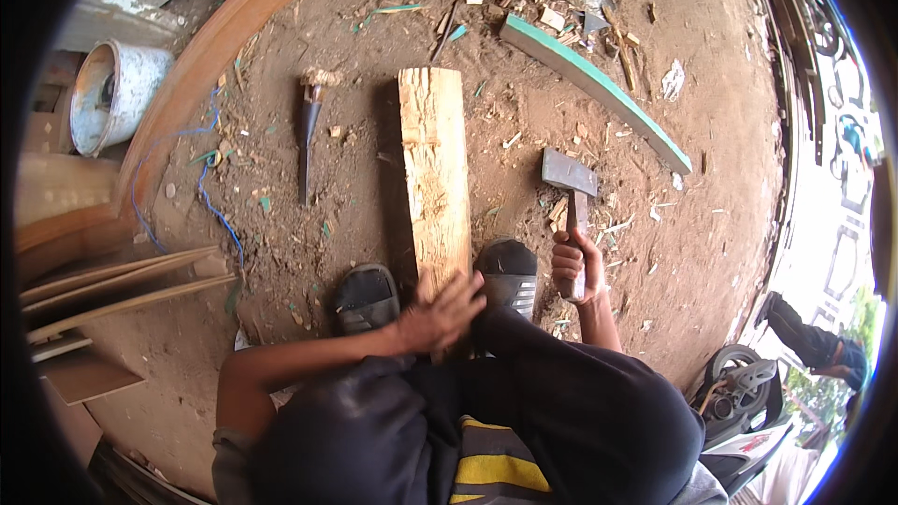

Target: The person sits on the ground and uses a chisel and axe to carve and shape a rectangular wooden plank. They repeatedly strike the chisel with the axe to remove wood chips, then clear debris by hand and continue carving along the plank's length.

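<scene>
A long, rough pale wooden block (433, 159) lies between my sandaled feet, pointing away from me. My left hand (440, 313) rests over its near end with fingers spread, slightly blurred. My right hand (578, 262) grips the upright handle of a hammer (568, 173) with a broad dark metal head, to the right of the block. Left of the block, on the dirt, lies a chisel (309, 136) with a dark blade and a frayed handle top.
A green-edged curved board (594, 89) and wood scraps (552, 19) lie ahead. At left are a bucket (117, 98), curved wooden frame (192, 47), blue string (220, 220) and stacked panels (122, 285). At right are a motorbike (739, 393) and another person's dark-clothed leg (804, 337).
</scene>
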